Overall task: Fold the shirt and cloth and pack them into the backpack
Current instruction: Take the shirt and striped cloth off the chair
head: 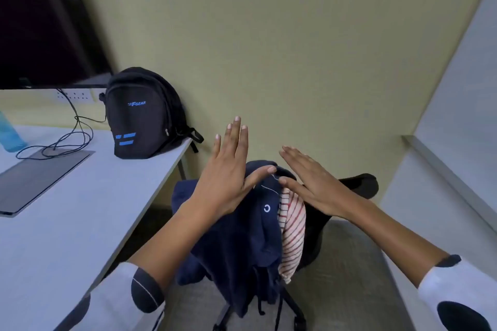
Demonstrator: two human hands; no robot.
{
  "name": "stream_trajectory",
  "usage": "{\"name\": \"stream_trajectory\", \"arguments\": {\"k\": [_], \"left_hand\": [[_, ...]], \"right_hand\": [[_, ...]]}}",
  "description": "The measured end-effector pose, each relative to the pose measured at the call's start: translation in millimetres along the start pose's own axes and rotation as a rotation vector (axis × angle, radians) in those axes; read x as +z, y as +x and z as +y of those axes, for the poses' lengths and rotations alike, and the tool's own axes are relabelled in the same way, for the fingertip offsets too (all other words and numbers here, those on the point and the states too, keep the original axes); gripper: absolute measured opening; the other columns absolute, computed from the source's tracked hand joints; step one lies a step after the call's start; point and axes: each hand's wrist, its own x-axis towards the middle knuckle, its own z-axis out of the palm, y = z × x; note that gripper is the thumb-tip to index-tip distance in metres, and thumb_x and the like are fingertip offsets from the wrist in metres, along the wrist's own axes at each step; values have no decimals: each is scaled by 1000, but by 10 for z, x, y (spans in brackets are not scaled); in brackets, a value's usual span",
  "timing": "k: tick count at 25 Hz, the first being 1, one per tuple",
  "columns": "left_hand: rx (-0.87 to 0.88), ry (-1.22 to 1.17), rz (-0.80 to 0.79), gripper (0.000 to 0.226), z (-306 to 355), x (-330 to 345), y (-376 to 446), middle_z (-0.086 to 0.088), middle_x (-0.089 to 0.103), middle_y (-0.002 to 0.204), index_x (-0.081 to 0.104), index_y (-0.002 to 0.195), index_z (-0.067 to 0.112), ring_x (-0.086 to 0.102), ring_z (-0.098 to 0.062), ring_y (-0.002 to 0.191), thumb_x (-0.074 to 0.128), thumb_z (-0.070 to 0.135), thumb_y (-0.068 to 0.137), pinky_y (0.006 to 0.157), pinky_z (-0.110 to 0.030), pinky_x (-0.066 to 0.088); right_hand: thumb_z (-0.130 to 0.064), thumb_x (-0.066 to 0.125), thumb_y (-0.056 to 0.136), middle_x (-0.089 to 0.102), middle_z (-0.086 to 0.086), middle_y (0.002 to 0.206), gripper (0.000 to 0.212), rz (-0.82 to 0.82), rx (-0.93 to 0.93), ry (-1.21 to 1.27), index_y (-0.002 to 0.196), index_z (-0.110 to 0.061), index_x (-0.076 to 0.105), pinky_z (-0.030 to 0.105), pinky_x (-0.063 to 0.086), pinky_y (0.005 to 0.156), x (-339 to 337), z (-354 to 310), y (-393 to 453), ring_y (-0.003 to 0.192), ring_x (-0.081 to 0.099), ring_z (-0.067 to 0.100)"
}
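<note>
Sleeves, white with dark patches, frame the bottom corners, and from them both forearms reach forward. Left hand point(228, 169) and right hand point(314, 183) are each a wide grip: fingers straight and flat, holding nothing, hovering over the clothes. Whether the thumbs touch the fabric I cannot tell.

Under them, a navy shirt point(242, 236) hangs draped over the back of a black office chair point(357, 183), and a red-and-white striped cloth point(293, 231) hangs just beside it on the right, partly tucked under the navy folds. Neither looks folded; both hang loose and bunched.

Further out to the left, the black backpack point(142, 115) stands upright at the far corner of the desk point(67, 223), against the wall, well apart from the clothes. Its zips appear closed, so I judge that nothing is packed: folding, opening and packing all remain.

Most of the chair is hidden by the clothes, the full extent of the striped cloth cannot be made out, and the backpack's main opening is not visible.
</note>
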Motion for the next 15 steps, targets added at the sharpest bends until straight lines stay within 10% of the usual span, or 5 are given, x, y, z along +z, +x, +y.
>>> {"name": "stream_trajectory", "arguments": {"k": [3,8,15], "left_hand": [[-23,43,-111,120,71,173,-144,-9,-19,157,-9,150,8,-14,-20,146,1,90,63,118,-41,-8],[-6,128,-238,144,48,372,-301,-6,-14,159,-14,150,12,-13,-18,146,10,101,40,117,-53,-7],[20,106,-214,136,-19,434,-329,1,5,160,-7,151,22,3,-15,147,44,92,47,117,-45,4]], "right_hand": [[-85,31,73,-13,-10,158,103,-123,-96,-14,150,-31,-10,28,0,120,105,75,-50,144,-15,1],[-68,67,65,-20,-19,154,120,-168,-156,23,144,-39,-19,14,-2,113,273,117,-24,141,-15,-6],[-44,84,61,9,-12,159,87,87,-173,246,135,-16,47,22,29,111,334,150,-116,143,18,1]]}}
